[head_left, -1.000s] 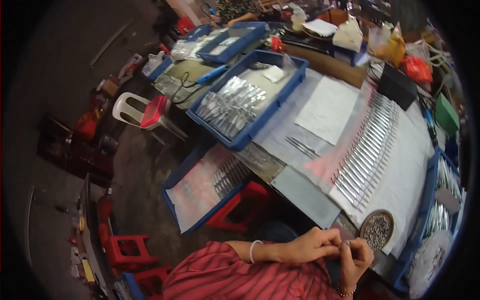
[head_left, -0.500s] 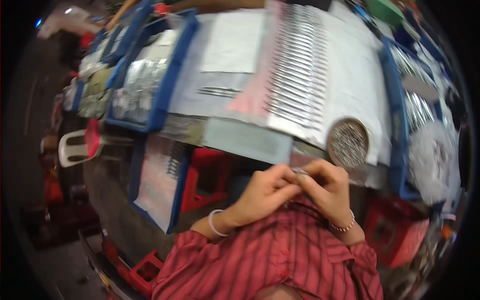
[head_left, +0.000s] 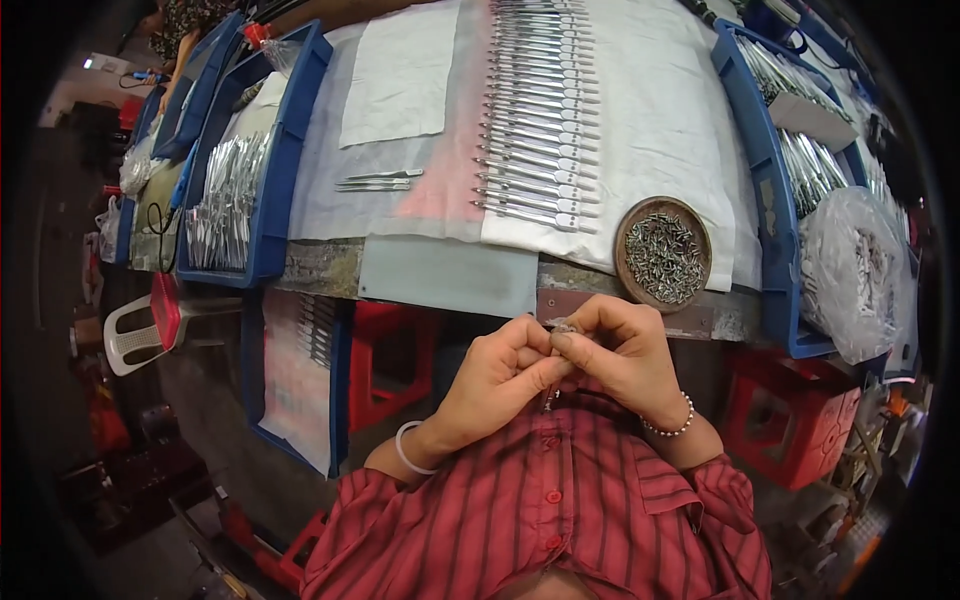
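Note:
My left hand (head_left: 497, 375) and my right hand (head_left: 622, 352) meet close to my chest, just below the table's front edge. Their fingertips pinch a small metal part (head_left: 561, 327) between them; its shape is too small to make out. A white bangle is on my left wrist and a bead bracelet on my right. Just beyond my right hand a round dish of small screws (head_left: 663, 253) rests on the white cloth (head_left: 660, 110). A long row of slim metal tools (head_left: 538, 120) lies on that cloth.
Blue trays of metal pieces stand at the left (head_left: 240, 190) and right (head_left: 790, 150). A clear bag of parts (head_left: 860, 270) lies at the right. Another blue tray (head_left: 300, 370) sits on a red stool (head_left: 395, 360) below the table. A red crate (head_left: 800, 430) is lower right.
The view has swung from the left side of the table down to the hands. Both hands stay together on the small part, now centred below the screw dish.

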